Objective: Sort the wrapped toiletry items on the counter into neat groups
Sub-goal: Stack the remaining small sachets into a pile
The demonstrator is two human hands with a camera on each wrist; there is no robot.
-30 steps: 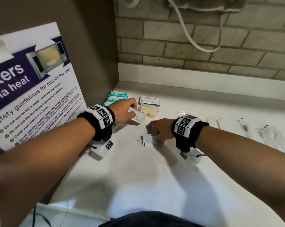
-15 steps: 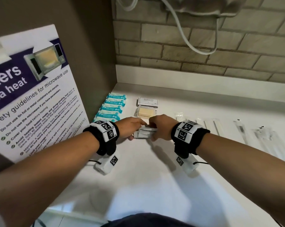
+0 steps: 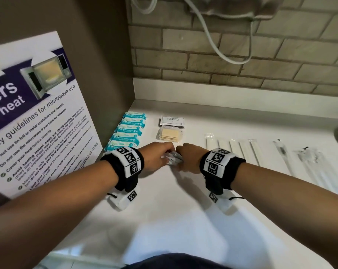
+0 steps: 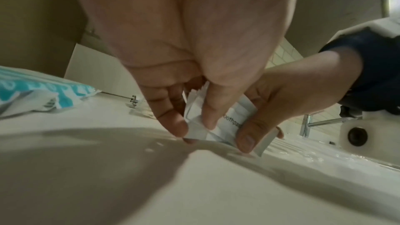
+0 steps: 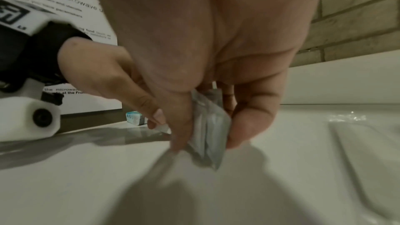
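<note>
Both hands meet over a small stack of white toothpaste sachets standing on edge on the white counter. My left hand pinches the sachets from the left between thumb and fingers. My right hand grips the same sachets from the right, thumb in front, fingers behind. Teal wet-wipe packets lie in a column by the left wall. A shampoo sachet pile and yellow sachets sit just beyond the hands.
A row of long clear-wrapped sticks and clear-wrapped items with dark tips lies to the right. A microwave safety poster leans at the left. A brick wall with a white cable stands behind. A tap shows far right.
A second ago the hands were apart, each with sachets. They came together in front of the yellow sachets and now press the sachets into one stack on edge.
</note>
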